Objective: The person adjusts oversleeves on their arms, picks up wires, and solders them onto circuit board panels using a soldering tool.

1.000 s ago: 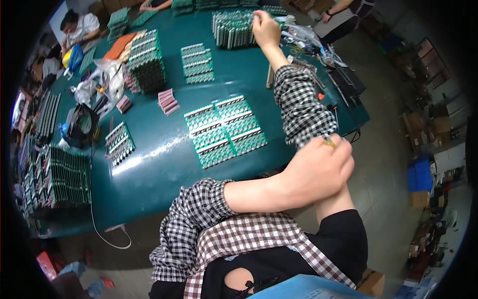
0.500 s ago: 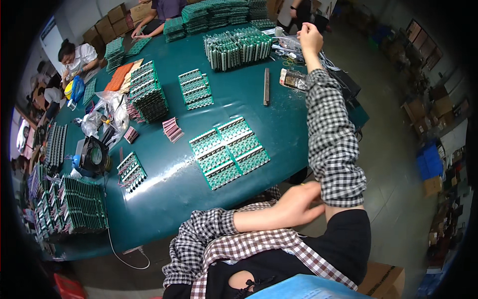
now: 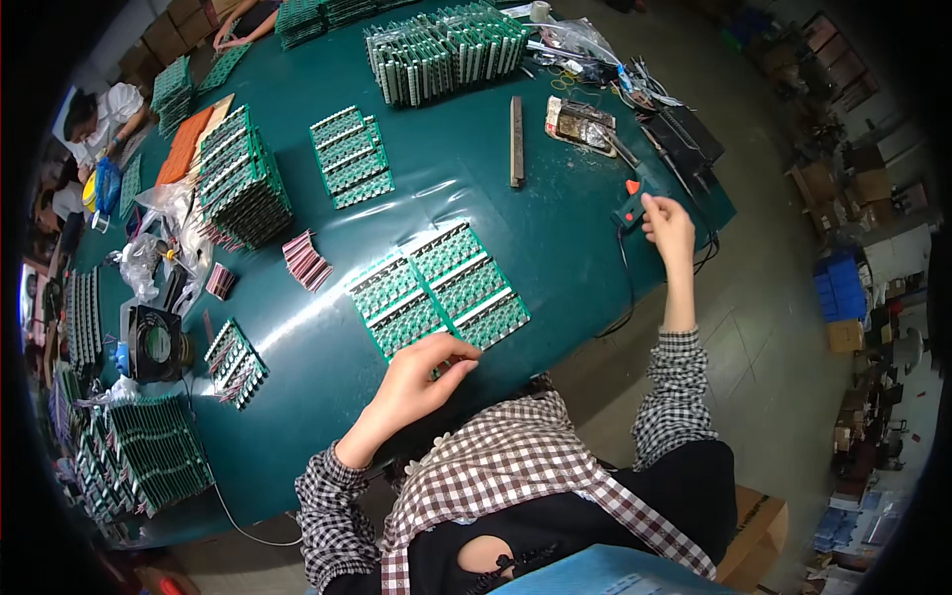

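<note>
On the smooth green table [image 3: 297, 327], the left hand [image 3: 421, 372] pinches the near edge of a flat panel of green circuit boards [image 3: 436, 288], while the right hand [image 3: 669, 223] grips a black soldering tool [image 3: 631, 205].

Counter [image 3: 555, 228] dark teal; circuit boards [image 3: 436, 288] green; tool [image 3: 629, 203] black, orange button; sleeves [image 3: 666, 397] black-white check

Two hands: left hand [image 3: 412, 382], right hand [image 3: 669, 223]; one green board panel [image 3: 436, 290] at near counter [image 3: 555, 238] edge; one metal bar [image 3: 516, 141]; one fan [image 3: 154, 342]
</note>
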The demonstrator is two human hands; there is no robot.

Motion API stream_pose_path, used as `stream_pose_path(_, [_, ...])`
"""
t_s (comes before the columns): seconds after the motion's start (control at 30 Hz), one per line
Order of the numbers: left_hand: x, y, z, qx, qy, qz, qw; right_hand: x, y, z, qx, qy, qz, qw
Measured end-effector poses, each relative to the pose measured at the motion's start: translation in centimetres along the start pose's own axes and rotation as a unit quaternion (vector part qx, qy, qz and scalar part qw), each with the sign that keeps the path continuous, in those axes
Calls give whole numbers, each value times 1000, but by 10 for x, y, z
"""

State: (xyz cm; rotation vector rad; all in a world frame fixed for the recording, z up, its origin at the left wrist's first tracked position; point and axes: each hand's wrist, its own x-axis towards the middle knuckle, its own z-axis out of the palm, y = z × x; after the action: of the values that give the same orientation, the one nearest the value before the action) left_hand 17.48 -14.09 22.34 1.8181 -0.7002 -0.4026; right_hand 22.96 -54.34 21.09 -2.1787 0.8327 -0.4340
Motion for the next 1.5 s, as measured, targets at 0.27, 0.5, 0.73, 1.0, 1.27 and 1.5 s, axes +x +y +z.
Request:
stream_pose_path(0.27, [11,-28,4,-31,78,-12,996,25,16,42,-222,73,102,967])
stream_pose_path(0.5, [14,-40,4,-57,140,-73,986,32,23,50,-180,120,80,973])
stream_pose_path(0.73, [19,-45,4,-16,163,-49,985,18,17,30,231,212,-128,941])
stream_pose_path(1.0, [23,-36,5,18,193,-57,979,36,20,-12,476,-86,102,869])
stream_pose_path(1.27, [30,-36,10,36,217,-75,973,64,30,5,468,-110,185,857])
stream_pose_path(1.5, [30,-44,8,38,225,-75,971,89,39,-15,437,-56,145,886])
